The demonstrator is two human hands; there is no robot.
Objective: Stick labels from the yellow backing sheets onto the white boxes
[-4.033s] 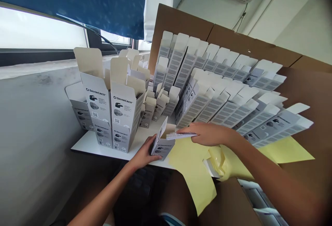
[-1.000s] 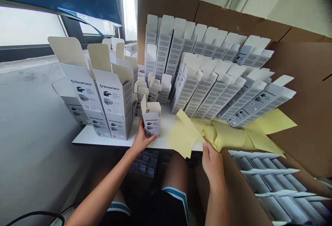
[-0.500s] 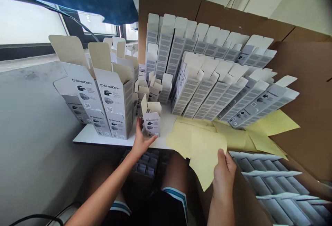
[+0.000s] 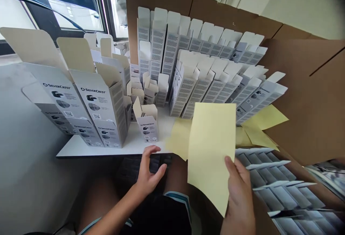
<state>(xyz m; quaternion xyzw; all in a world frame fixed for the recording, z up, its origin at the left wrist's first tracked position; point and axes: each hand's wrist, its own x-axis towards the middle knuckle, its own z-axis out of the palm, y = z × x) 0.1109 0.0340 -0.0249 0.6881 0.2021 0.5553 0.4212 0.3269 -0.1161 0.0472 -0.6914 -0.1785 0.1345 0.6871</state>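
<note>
My right hand point(image 4: 238, 188) grips a sheet of yellow paper point(image 4: 211, 148) by its right edge, thumb on the face, and the sheet stands raised above the table's front. In front of the small open SilverCrest box point(image 4: 148, 127), my left hand point(image 4: 149, 172) hovers with thumb and fingers apart, touching nothing. That box stands upright near the table edge with its flaps up; what is inside is too small to name. More yellow sheets point(image 4: 179, 136) lie on the table behind the held one.
Tall open SilverCrest boxes point(image 4: 94, 109) stand on the left of the white table point(image 4: 88, 151). Rows of white boxes point(image 4: 185, 87) fill the back and right, before a brown cardboard wall point(image 4: 302, 80). At lower right, a carton holds several rows of packed boxes point(image 4: 272, 172).
My left hand has let go of the small box and drawn back toward me. My right hand has lifted the yellow sheet upright. The view has shifted to the right.
</note>
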